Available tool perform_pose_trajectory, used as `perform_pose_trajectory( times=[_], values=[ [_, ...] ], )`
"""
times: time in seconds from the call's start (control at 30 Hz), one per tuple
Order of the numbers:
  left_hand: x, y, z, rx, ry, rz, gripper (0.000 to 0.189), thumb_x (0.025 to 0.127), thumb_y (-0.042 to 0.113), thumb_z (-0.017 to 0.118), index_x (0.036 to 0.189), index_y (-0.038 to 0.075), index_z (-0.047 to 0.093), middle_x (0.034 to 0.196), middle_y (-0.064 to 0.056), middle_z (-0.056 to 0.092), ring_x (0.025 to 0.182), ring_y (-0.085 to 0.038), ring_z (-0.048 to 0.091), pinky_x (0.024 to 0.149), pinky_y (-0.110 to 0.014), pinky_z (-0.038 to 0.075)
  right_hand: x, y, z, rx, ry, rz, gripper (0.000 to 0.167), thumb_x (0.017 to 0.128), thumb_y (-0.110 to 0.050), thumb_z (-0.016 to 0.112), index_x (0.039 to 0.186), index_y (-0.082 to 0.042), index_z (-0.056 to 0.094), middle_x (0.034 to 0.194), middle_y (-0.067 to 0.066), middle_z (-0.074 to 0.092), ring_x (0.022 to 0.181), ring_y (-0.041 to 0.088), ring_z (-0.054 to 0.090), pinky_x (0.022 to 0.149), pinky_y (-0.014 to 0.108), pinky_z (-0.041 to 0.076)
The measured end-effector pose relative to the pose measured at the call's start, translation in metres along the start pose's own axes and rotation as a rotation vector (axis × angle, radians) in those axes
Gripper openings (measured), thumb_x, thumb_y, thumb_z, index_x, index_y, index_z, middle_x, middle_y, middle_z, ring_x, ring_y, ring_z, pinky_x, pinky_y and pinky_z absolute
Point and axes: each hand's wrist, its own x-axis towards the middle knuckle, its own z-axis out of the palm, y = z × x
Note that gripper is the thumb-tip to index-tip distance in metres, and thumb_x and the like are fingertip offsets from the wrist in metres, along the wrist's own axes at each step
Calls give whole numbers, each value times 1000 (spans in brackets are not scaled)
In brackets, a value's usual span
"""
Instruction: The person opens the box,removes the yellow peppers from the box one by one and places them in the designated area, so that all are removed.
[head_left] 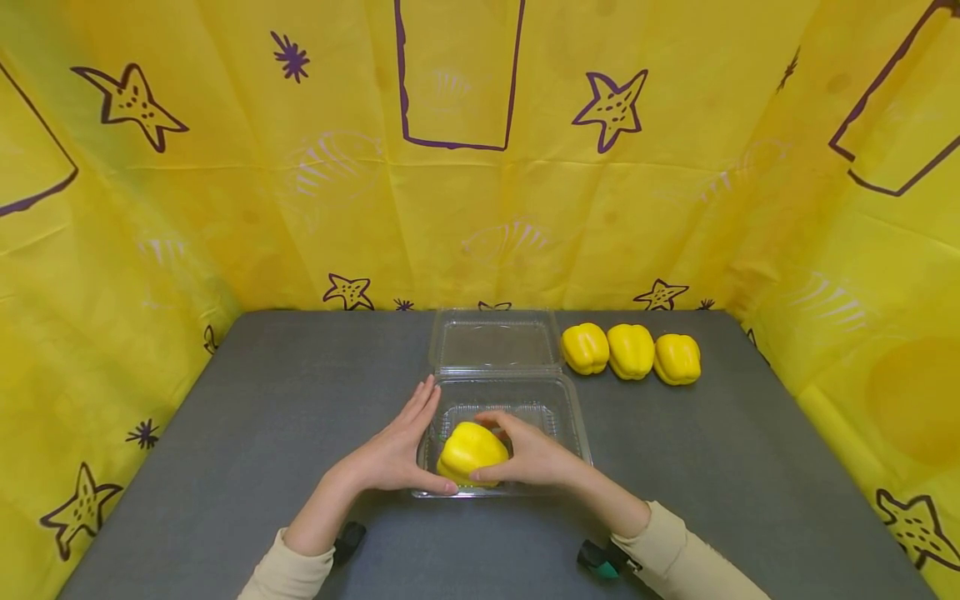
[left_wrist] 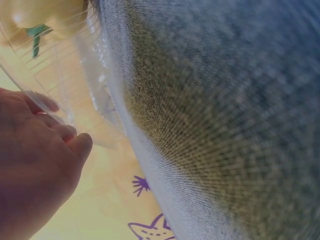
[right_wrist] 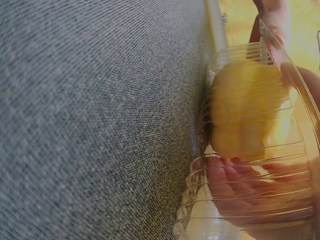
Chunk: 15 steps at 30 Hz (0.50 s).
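Note:
A yellow bell pepper (head_left: 471, 448) sits in the near left part of a clear plastic clamshell container (head_left: 576, 408). My right hand (head_left: 531, 452) reaches into the container and holds this pepper from the right, thumb at the near side and fingers at the far side. In the right wrist view the pepper (right_wrist: 245, 107) shows through the ribbed clear wall, with fingers below it. My left hand (head_left: 396, 450) rests against the container's left side, fingers extended along it and thumb at the near edge. A green stem (left_wrist: 37, 37) shows through the plastic in the left wrist view.
The container's lid (head_left: 495, 343) lies folded back, away from me. Three more yellow bell peppers (head_left: 631, 352) stand in a row right of the lid. Grey cloth covers the table (head_left: 315, 375). A patterned yellow curtain (head_left: 480, 208) encloses its back and sides.

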Motion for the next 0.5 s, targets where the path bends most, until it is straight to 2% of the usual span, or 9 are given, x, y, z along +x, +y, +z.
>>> perform_pose_trajectory(
  times=[0.5],
  values=[
    [0,0,0,-4,0,-6,136,63,64,82,156,5,2,162,-3,-15,148,-23,-9,112,-56,19,-1,1,1,-49,-6,-22,73,77,-39,79,137,-10,50,120,-2,60,101,14,58,84,32,49]
  ],
)
